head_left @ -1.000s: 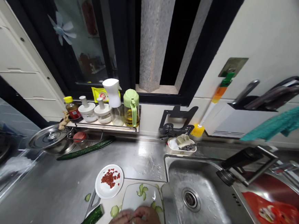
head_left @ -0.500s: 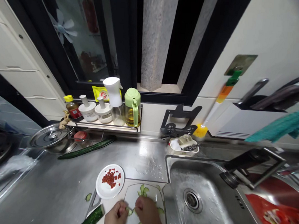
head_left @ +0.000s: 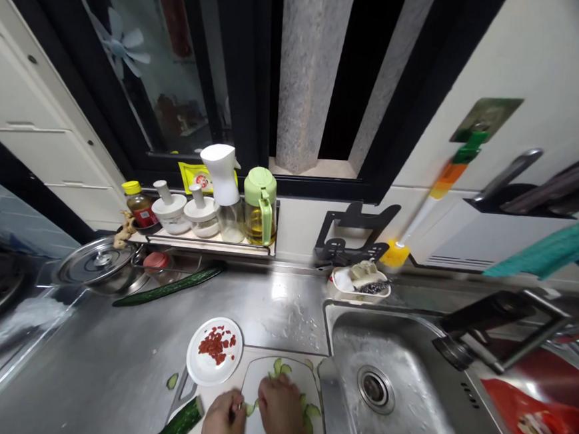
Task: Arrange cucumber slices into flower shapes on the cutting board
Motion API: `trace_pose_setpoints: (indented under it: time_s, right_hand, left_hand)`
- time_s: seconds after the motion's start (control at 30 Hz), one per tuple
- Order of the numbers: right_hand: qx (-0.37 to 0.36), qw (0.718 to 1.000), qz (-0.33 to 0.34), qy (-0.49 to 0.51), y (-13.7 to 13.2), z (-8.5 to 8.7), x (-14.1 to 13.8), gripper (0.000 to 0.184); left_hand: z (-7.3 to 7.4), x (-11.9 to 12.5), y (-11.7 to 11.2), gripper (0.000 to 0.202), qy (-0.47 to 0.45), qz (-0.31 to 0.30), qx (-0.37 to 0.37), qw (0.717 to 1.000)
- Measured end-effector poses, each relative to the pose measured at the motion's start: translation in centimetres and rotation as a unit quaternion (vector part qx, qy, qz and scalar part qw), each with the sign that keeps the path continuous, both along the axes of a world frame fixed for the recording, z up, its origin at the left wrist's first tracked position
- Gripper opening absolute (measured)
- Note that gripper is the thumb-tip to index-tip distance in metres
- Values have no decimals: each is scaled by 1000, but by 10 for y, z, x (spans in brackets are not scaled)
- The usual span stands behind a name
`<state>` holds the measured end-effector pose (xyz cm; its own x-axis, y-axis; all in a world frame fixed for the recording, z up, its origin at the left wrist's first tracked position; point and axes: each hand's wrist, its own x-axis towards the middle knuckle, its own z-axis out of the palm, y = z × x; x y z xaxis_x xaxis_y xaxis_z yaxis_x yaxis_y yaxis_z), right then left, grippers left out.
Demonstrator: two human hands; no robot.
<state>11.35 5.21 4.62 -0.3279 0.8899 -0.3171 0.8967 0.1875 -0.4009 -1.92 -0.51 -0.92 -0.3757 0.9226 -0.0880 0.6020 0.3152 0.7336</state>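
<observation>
Head view, hands (head_left: 254,415) at cutting board (head_left: 284,377) edge

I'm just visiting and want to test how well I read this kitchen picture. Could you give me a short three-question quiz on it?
1. True or false: the small white plate holds chopped red bits.
2. What lie on the white board under the hands? A) carrot sticks B) cucumber slices C) bread cubes
3. Which side of the board is the sink on?

Key
1. True.
2. B. The left hand and right hand meet over a slice; a cut cucumber lies left of them.
3. The right.
</observation>
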Motion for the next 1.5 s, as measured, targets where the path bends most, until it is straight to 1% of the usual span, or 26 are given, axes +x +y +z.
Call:
trace_pose_setpoints:
  time_s: [0.17,0.43,0.63,0.8,1.0,1.13,1.2,1.27,1.3,1.37,1.43,1.5]
  right_hand:
    - [6,1000,6,-1,-1,-5,-1,17]
    - [18,999,38,-24,-1,0,-1,18]
    - [31,998,53,-34,-4,-6,0,20]
    - [19,997,60,-37,-4,-8,0,21]
    - [18,999,43,-12,-7,-9,3,19]
    - [16,1000,12,13,-11,-8,10,18]
    - [16,1000,1,19,-16,-10,16,18]
    - [15,1000,-2,18,-22,-16,22,18]
    - [17,1000,-3,19,-26,-20,26,18]
    - [25,999,1,28,-34,-31,32,17]
    - [53,997,10,51,-41,-41,38,17]
    - [68,995,21,63,-48,-51,41,17]
  left_hand:
    - [-2,-1,-2,13,-8,0,14,1000]
    - [-4,0,-5,17,-31,9,19,999]
    - [-7,-1,-7,18,-39,5,17,999]
    - [-10,-1,-7,19,-45,6,24,999]
    - [-9,-7,-8,26,-32,8,23,999]
    - [-12,-26,-12,33,14,25,30,999]
    - [-18,-38,-15,33,48,9,13,999]
    - [-25,-48,-18,33,79,-39,-28,996]
    - [-28,-51,-20,34,93,-64,-54,992]
    - [-32,-52,-21,36,119,-93,-106,983]
    - [-30,-44,-21,38,148,-87,-154,973]
    - [-24,-32,-19,38,174,-63,-195,963]
